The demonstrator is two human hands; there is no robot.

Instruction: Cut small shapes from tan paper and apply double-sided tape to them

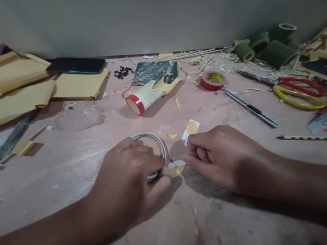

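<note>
My left hand [127,171] is closed around a roll of white tape [163,145], held on edge low over the table. Beside its thumb is a small piece of yellow paper [177,172] with a white tape strip [176,164] across it. My right hand [214,154] is pinched, its thumb and forefinger meeting at the strip's right end. What lies exactly between those fingertips is hard to make out. Just beyond the right hand lies a white paper scrap with a round yellow piece [191,127]. A yellow paper triangle [172,136] rests between the hands.
Farther back lies a pale tube with a red-taped end [136,104]. To the right are red tape [213,80], a cutter knife [252,108], scissors [297,92], a pencil [319,138] and green bamboo pieces [279,53]. Folded yellow paper [19,103] and a phone [77,66] lie left.
</note>
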